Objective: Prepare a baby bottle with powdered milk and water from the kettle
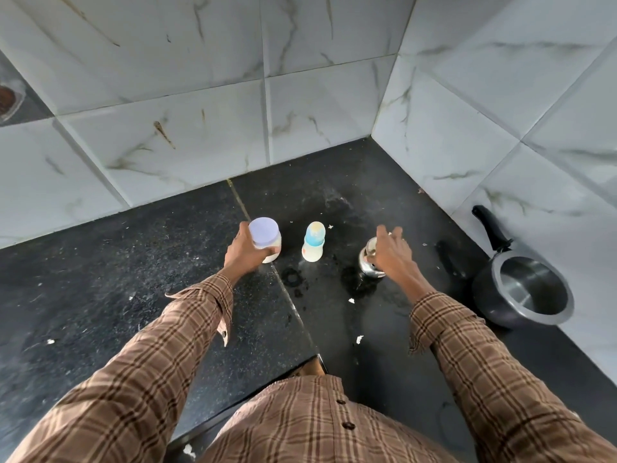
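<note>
The dark surface (pixel 167 279) runs into the tiled corner, and my three things stand on it in a row, all upright, each apart from the next; off to the right by the wall a black pot (pixel 524 292) sits well clear of them; the jar (pixel 267 240) of powder is leftmost with its lid still on, and my left hand (pixel 245 252) is wrapped round its side, grip pressed onto it; the kettle (pixel 369 262) is rightmost, mostly hidden under my right hand (pixel 395 253), whose fingers are spread above it and clamp nothing that I can see; the bottle (pixel 314 243) stands between the two hands, capped, its long axis vertical, a little nearer my left grip than my right; so I judge the jar comes first, opened beside the bottle, with the kettle a short reach to the right.
</note>
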